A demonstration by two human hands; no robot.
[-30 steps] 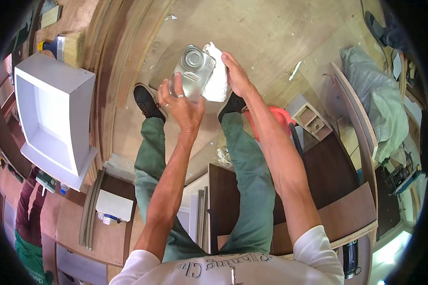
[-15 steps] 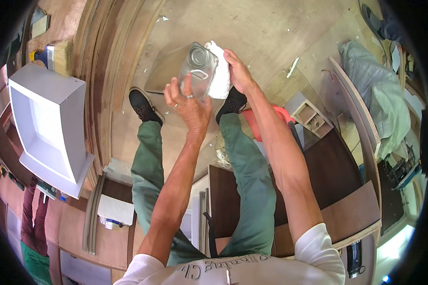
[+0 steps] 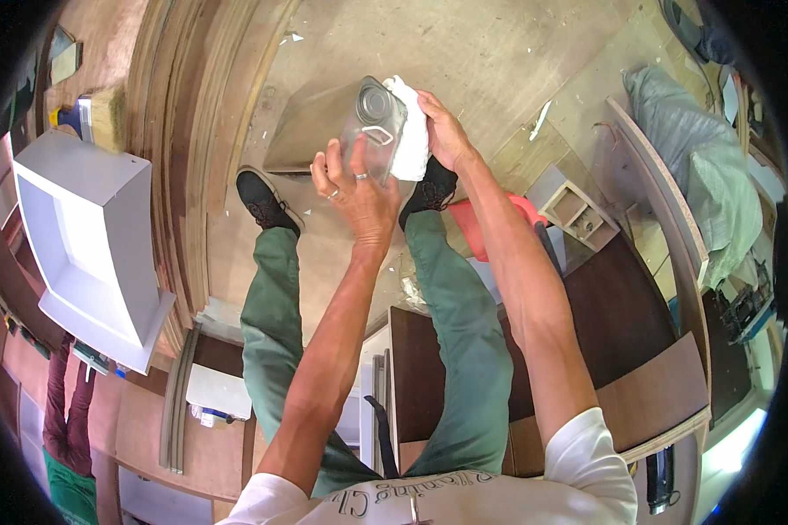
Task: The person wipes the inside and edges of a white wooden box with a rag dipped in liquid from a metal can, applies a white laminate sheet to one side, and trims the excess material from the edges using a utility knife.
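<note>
A rectangular metal can (image 3: 311, 131) with a round cap (image 3: 375, 102) and a small wire handle (image 3: 377, 135) on its end leans toward the right, beyond my feet. My left hand (image 3: 363, 197) grips its near side, one finger reaching up by the handle and the others spread along the edge. Bunched white cloth (image 3: 410, 131) lies against the can's right side. My right hand (image 3: 444, 129) holds that cloth from the right, fingertips on its far edge; the palm side is hidden.
A grey-white drawer-like box (image 3: 118, 219) stands at left beside stacked wooden strips (image 3: 179, 87) and a brush (image 3: 105, 118). At right are a red dustpan-like item (image 3: 490, 226), a small wooden compartment box (image 3: 573, 210), a dark panel (image 3: 613, 297) and a grey-green sack (image 3: 700, 166).
The view has shifted slightly. The can's capped end sits a little farther right, with my left hand still on it. My right hand keeps the cloth against it.
</note>
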